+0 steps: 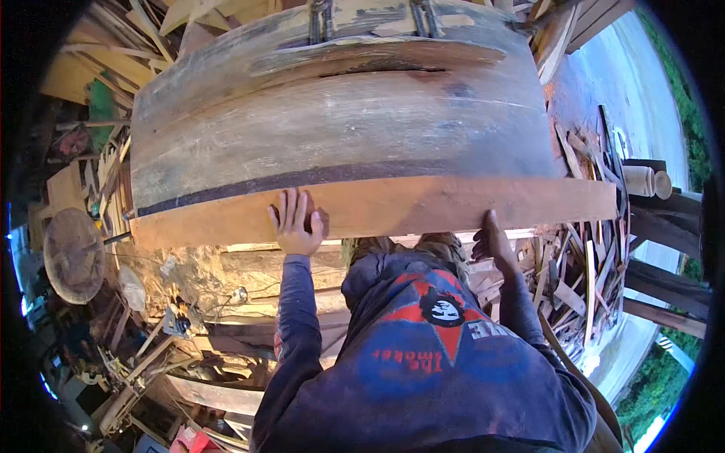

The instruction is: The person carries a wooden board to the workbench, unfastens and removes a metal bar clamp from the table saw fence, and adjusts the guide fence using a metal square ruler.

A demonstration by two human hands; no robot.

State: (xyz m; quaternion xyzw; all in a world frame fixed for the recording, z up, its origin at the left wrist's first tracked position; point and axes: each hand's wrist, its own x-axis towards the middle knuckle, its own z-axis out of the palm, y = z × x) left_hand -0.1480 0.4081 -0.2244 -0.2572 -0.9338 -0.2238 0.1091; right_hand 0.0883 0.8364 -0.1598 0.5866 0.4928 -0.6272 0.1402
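Plank (408, 205) — underside hidden, right hand (495, 240) shadowed

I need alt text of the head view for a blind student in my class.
A person's left hand rests on a long plank, the right hand at its near edge. Beyond is a worn wooden surface; wood scraps lie around.

Tabletop (340, 128): worn grey wood, dark split (385, 72) toward far side, dark band (249, 186) by near edge. Plank (408, 202) along near edge, running past right end. Two metal fittings (321, 21) at far edge.
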